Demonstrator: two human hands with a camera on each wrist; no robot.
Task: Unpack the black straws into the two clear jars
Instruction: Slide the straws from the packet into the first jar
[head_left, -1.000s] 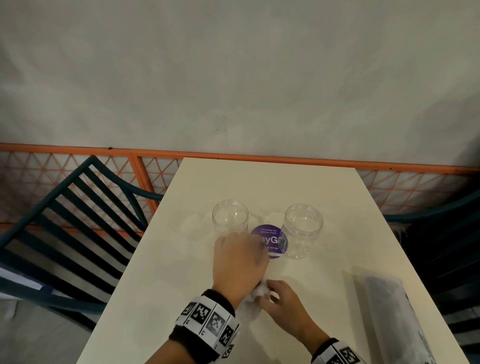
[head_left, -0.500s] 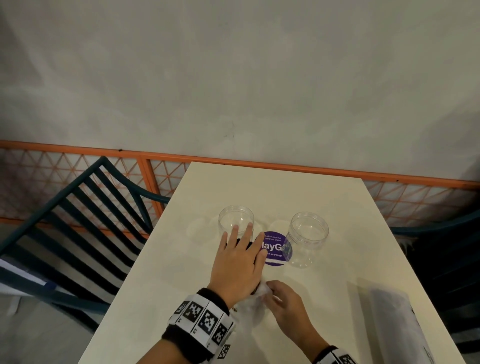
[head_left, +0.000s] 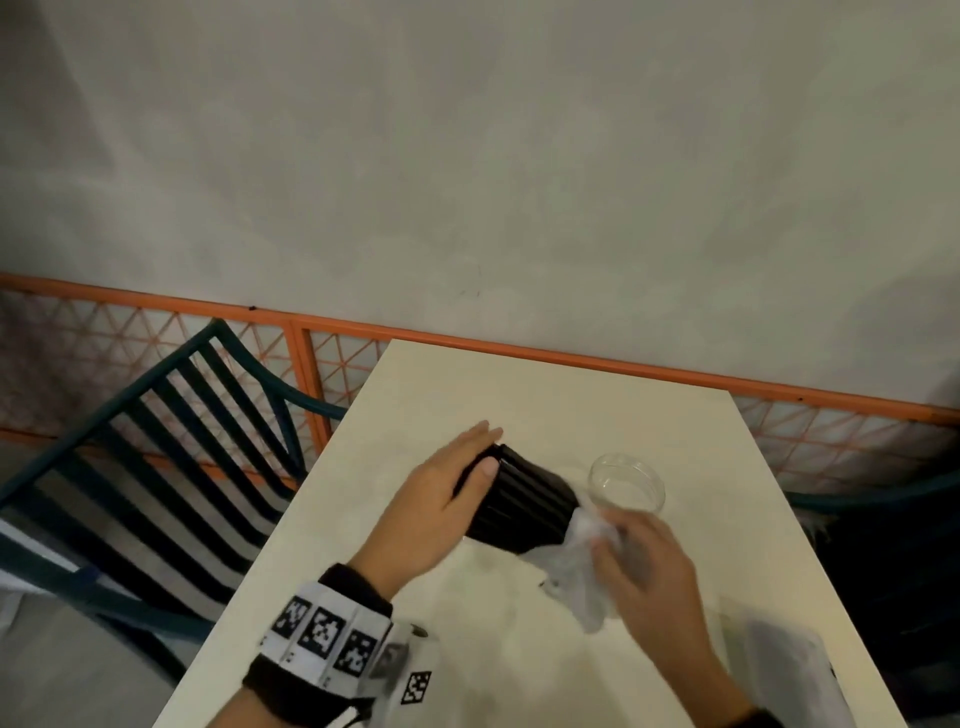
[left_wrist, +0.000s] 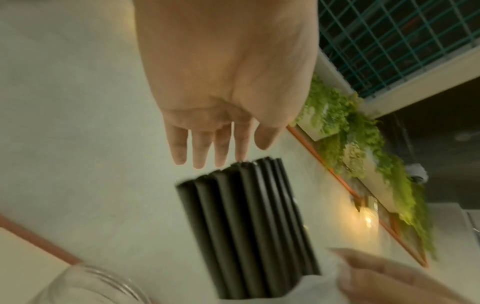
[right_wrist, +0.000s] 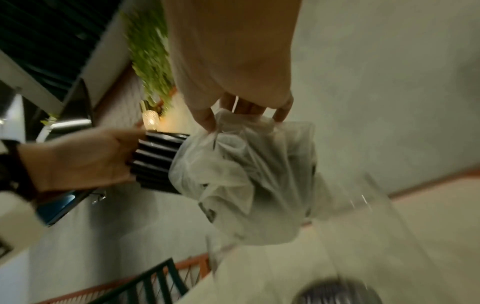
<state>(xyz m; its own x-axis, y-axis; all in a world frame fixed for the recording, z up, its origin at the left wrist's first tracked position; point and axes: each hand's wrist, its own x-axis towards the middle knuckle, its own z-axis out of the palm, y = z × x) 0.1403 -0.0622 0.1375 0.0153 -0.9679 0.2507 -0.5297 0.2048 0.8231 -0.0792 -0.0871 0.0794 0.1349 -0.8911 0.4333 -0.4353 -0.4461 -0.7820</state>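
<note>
A bundle of black straws (head_left: 524, 504) (left_wrist: 249, 226) (right_wrist: 155, 162) is tilted above the cream table (head_left: 519, 395), its near end still inside a crumpled clear plastic wrapper (head_left: 576, 577) (right_wrist: 241, 174). My left hand (head_left: 485, 449) (left_wrist: 228, 156) lies with straight fingers against the bundle's far end, thumb on its side. My right hand (head_left: 618, 540) (right_wrist: 244, 111) pinches the wrapper. One clear jar (head_left: 626, 483) (left_wrist: 85, 288) stands empty just right of the straws. The other jar is hidden behind the hand and bundle.
A second plastic packet (head_left: 779, 670) lies at the table's near right corner. A dark green slatted chair (head_left: 182, 467) stands left of the table, and an orange railing (head_left: 571, 358) runs behind its far edge.
The straws have come up off the table and out of the wrapper, which my right hand has pulled to the right. My left hand moved up to the bundle's end. The purple disc is now hidden.
</note>
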